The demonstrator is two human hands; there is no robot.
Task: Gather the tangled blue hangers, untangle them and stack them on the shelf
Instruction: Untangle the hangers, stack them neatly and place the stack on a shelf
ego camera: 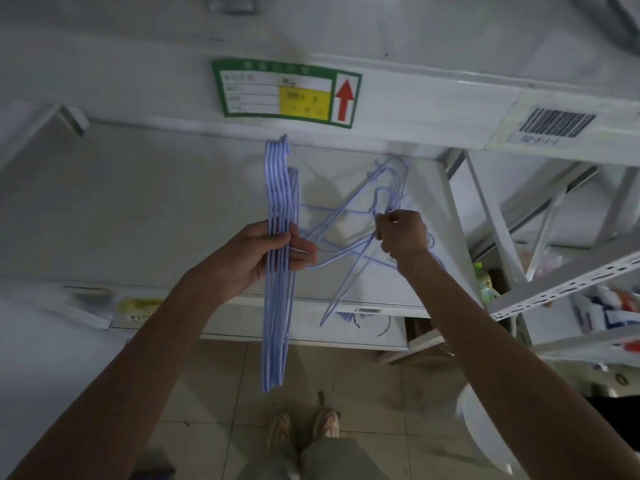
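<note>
A neat bundle of blue hangers (277, 271) is gripped in the left hand (266, 256), fingers wrapped around the middle of the stack, which is held edge-on and upright above the front edge of a white shelf (138, 209). The bundle's upper end reaches toward the beam over the shelf, while its lower end hangs past the shelf's front edge, over the tiled floor (214, 393).

To the right, a loose tangle of blue hangers (360, 220) is seen partly lifted off the shelf near its right end. The right hand (401, 233) is closed around wires at the top of this tangle, the fingers pinched on what appears to be a hook. Several crossed wires run from the tangle to the left hand, so the two groups are touching; whether they are hooked together cannot be told. One long wire points down past the shelf's front edge.

A green-bordered label with a red arrow (287, 93) is fixed to the beam above the shelf, and a barcode sticker (557, 123) is stuck farther right. A green-capped bottle (485, 282) stands beyond the shelf's right edge. The person's shoes (304, 427) are visible on the floor below.
</note>
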